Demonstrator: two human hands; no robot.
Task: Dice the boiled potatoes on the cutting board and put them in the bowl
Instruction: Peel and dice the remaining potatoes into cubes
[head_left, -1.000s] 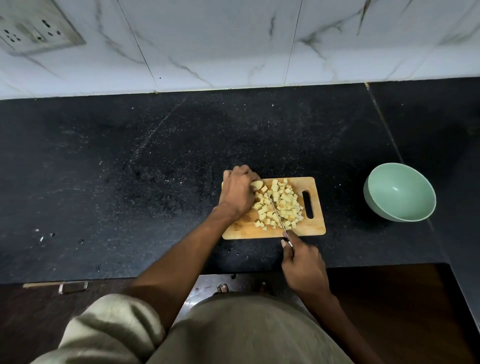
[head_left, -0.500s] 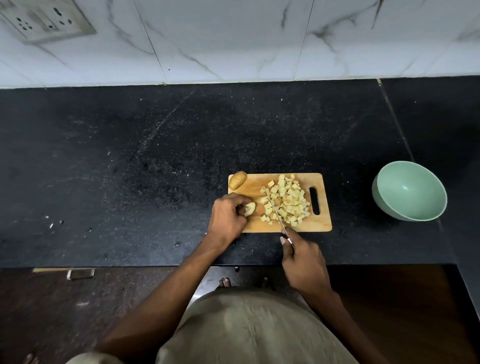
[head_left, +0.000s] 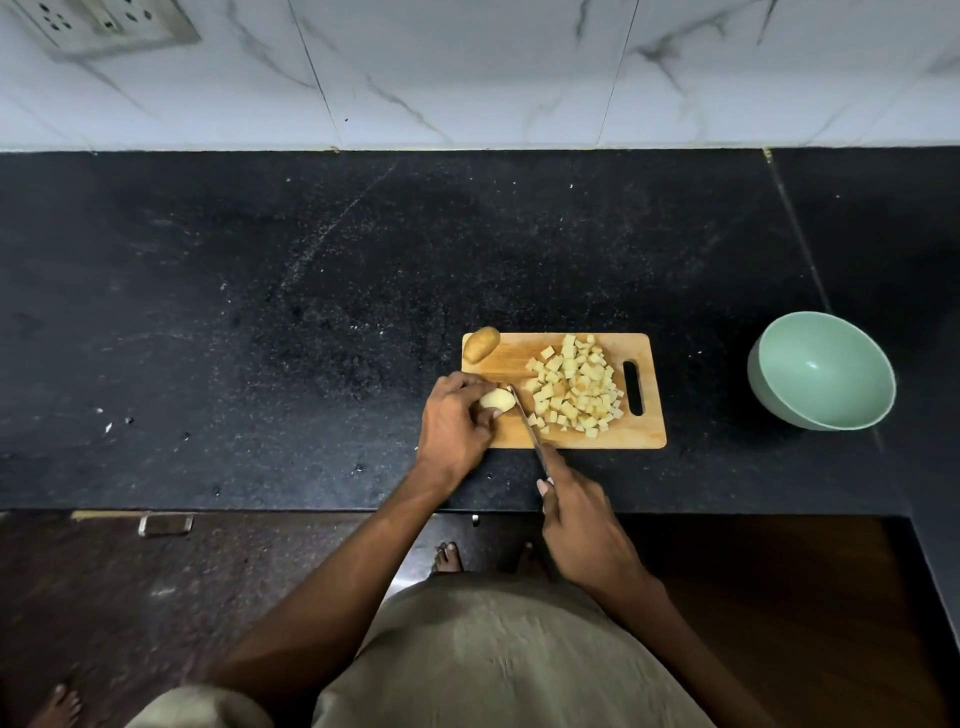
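Potato pieces (head_left: 574, 387), already diced, are lying heaped on the right half of the wooden cutting board (head_left: 613, 440), just left of its handle slot. The board is sitting on the black speckled counter (head_left: 311, 312), near the front edge. The left hand (head_left: 456, 422) is curling its fingers around a peeled potato piece (head_left: 497, 399) at the board's left side, the thumb and fingertips pinching it against the wood. The right hand (head_left: 582, 514) is gripping the handle of a knife (head_left: 525, 421), with the forefinger lying along the top; the thin blade is running up across the board's front edge, and its tip is sitting right beside the held piece, between it and the heap of cubes. Whether the edge is already biting into the potato is too fine to tell. A small unpeeled potato (head_left: 481, 344) is resting on the far left corner of the board, partly overhanging the corner. The pale green bowl (head_left: 821, 371) is standing on the counter well to the right of the board, tilted slightly, with nothing visible inside. White marbled tiles (head_left: 467, 73) are backing the counter.
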